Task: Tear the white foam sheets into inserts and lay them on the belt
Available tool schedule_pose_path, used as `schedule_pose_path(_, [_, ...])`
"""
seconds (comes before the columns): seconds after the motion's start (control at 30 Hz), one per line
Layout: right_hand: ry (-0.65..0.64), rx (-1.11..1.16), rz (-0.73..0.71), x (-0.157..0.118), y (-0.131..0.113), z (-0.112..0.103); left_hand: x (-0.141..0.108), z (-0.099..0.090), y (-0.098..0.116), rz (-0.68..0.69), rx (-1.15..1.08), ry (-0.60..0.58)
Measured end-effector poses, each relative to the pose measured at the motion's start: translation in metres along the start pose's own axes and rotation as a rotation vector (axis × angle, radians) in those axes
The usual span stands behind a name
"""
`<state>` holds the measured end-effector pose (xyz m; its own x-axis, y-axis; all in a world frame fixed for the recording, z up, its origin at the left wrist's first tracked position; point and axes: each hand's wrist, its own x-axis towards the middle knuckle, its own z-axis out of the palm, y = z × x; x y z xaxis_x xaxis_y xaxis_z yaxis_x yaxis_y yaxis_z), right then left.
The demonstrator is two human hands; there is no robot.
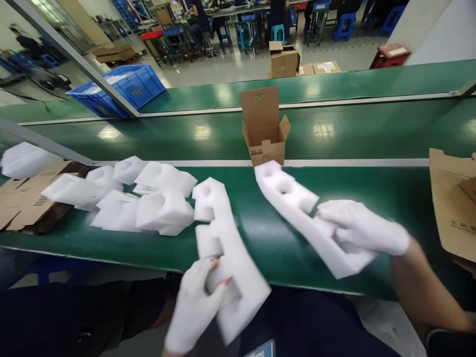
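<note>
Two long strips of white foam with cut-outs lie at a slant over the front of the green bench. My left hand [197, 297], in a white glove with bare fingertips, grips the lower part of the left foam strip [238, 258], thumb and fingers at a cut-out. The near end of that strip sticks out past the bench edge. The right foam strip [297, 208] is pinched near its lower end by my gloved right hand [357, 225]. Beyond the strips, an open brown carton [266, 144] stands with its lid up.
Several white foam blocks [159, 203] sit left of the strips. Flattened cardboard [33, 198] lies at far left, more cardboard [455, 203] at far right. A blue crate [122, 89] stands behind a slanted metal post [82, 59]. People sit at tables in the background.
</note>
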<state>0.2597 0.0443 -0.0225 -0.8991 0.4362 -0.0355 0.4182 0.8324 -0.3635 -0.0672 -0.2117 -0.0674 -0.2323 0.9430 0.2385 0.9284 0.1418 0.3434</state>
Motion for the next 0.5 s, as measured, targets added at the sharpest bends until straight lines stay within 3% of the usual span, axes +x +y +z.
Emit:
schedule_pose_path(0.07, [0.085,-0.038,-0.081,0.024,-0.023,0.011,0.026,0.023,0.037,0.121,-0.076,0.014])
schedule_pose_path(0.17, [0.163,-0.130,0.084,0.025,-0.041,0.020,0.052,0.033,0.067,0.360,-0.118,-0.038])
schedule_pose_path(0.27, [0.064,-0.208,0.313,0.002,-0.051,0.026,0.077,0.023,0.069,0.500,-0.008,-0.025])
schedule_pose_path(0.33, [0.020,-0.262,0.367,-0.007,-0.062,0.034,0.099,0.021,0.066,0.627,0.103,-0.066])
schedule_pose_path(0.5, [-0.029,-0.313,0.468,0.015,-0.093,0.065,0.152,0.054,0.073,0.967,0.251,-0.212])
